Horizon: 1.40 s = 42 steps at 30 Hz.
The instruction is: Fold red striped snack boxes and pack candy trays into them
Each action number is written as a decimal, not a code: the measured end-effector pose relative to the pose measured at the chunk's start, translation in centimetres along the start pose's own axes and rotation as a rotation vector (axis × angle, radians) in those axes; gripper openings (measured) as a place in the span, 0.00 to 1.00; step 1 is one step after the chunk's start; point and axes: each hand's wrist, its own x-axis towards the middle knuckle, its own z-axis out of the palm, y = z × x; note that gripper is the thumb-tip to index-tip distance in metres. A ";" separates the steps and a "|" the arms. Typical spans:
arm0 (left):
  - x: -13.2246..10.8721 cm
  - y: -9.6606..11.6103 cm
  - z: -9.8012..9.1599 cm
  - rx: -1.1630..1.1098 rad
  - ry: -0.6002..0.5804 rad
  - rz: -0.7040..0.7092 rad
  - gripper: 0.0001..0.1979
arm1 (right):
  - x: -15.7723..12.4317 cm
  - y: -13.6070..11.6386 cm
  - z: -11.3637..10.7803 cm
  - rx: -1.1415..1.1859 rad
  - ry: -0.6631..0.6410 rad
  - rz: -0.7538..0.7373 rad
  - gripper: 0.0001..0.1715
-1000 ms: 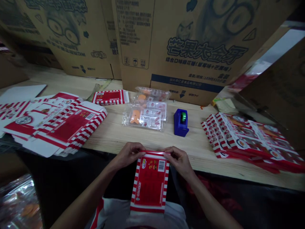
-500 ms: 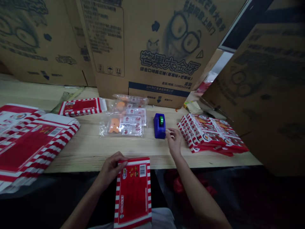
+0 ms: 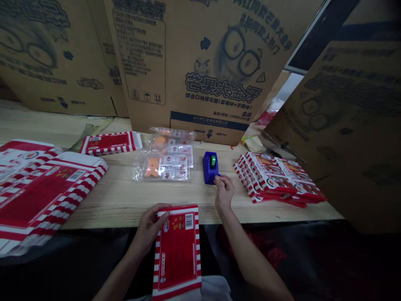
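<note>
risk: the light tape dispenser (image 3: pixel 209 167) may skid or tip if tugged, w/ nothing bracing it; the box (image 3: pixel 177 251) hangs off the surface (image 3: pixel 125 196) edge and could slip. r hand (image 3: pixel 223 193) is pinched shut, touching the dispenser's near end. l hand (image 3: pixel 150 225) grips the box's top-left corner.

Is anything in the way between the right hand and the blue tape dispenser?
Nothing visible. The right hand is at the near end of the blue tape dispenser, with no object between them. The plastic packets lie off to the dispenser's left.
</note>
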 end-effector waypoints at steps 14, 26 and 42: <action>3.1 2.9 -0.6 0.111 -0.003 0.112 0.15 | -1.5 -1.6 -1.7 0.036 -0.453 0.184 0.19; 5.5 5.1 -0.8 0.571 -0.495 0.057 0.09 | -5.3 -8.5 1.8 -0.482 -1.362 -0.372 0.14; 2.0 8.0 -2.1 0.397 -0.611 0.220 0.11 | -9.1 -7.0 1.5 0.499 -1.307 1.072 0.26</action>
